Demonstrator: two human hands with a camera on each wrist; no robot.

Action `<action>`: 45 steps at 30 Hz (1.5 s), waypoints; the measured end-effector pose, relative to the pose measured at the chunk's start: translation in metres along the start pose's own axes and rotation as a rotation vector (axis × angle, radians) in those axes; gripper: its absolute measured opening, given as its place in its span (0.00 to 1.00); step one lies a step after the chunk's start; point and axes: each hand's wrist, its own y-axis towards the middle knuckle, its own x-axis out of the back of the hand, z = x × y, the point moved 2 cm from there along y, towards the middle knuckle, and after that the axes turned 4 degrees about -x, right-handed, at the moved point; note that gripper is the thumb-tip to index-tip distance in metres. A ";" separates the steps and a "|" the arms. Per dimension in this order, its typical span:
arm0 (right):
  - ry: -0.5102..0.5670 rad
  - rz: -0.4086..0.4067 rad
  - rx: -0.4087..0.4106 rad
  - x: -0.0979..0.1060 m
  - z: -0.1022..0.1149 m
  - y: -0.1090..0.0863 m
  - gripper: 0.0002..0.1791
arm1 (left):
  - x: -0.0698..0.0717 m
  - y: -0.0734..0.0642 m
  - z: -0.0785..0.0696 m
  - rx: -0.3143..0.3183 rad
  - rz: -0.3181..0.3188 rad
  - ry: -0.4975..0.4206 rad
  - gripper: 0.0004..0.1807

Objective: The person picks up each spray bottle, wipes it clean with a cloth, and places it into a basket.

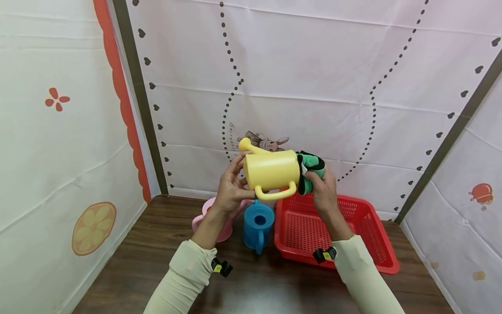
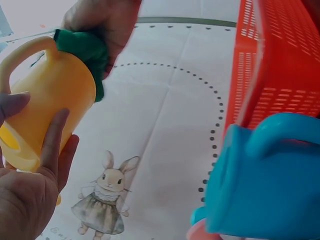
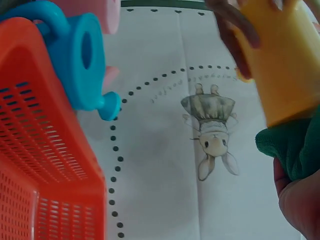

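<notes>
A yellow toy watering can (image 1: 272,170) is held up on its side, its spout toward the back and its handle toward the person. My left hand (image 1: 232,187) grips it at the top-rim end, with the thumb near the handle and the fingers along the body in the left wrist view. At the can's other end, my right hand (image 1: 324,192) holds a bunched green cloth (image 1: 311,170) with dark edging against the base. The cloth also shows in the right wrist view, a green fold (image 3: 287,147) touching the can (image 3: 285,60).
On the brown wooden table (image 1: 157,257) stand a pink watering can (image 1: 225,231) and a blue one (image 1: 259,224). To their right is a red perforated plastic basket (image 1: 302,231). Printed cloth walls (image 1: 306,56) enclose the back and sides.
</notes>
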 end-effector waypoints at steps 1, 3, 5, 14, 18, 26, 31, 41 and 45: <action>-0.013 -0.001 -0.015 0.000 -0.001 -0.003 0.20 | 0.000 0.000 -0.002 -0.003 -0.002 -0.004 0.62; -0.045 0.002 -0.033 -0.001 -0.001 -0.008 0.20 | 0.002 0.002 -0.004 -0.007 -0.009 -0.010 0.62; -0.075 0.001 -0.033 0.000 -0.001 -0.013 0.19 | 0.004 0.004 -0.006 -0.004 -0.017 -0.011 0.62; -0.170 0.005 0.027 -0.002 0.014 -0.033 0.25 | 0.010 0.004 -0.008 0.026 -0.041 0.004 0.62; -0.153 -0.014 0.054 -0.001 0.024 -0.030 0.27 | 0.008 0.002 -0.008 0.052 -0.004 0.004 0.62; -0.096 -0.025 0.123 0.004 0.029 -0.011 0.25 | 0.003 -0.002 -0.007 0.067 0.079 0.031 0.61; -0.041 -0.026 0.102 0.002 0.023 -0.004 0.22 | 0.001 -0.003 -0.008 0.045 0.085 0.026 0.61; -0.155 -0.003 -0.037 0.004 -0.010 -0.018 0.16 | 0.001 -0.002 -0.013 0.050 0.032 -0.001 0.63; -0.183 -0.012 -0.054 0.005 -0.015 -0.030 0.18 | 0.003 -0.002 -0.014 0.060 0.007 0.001 0.63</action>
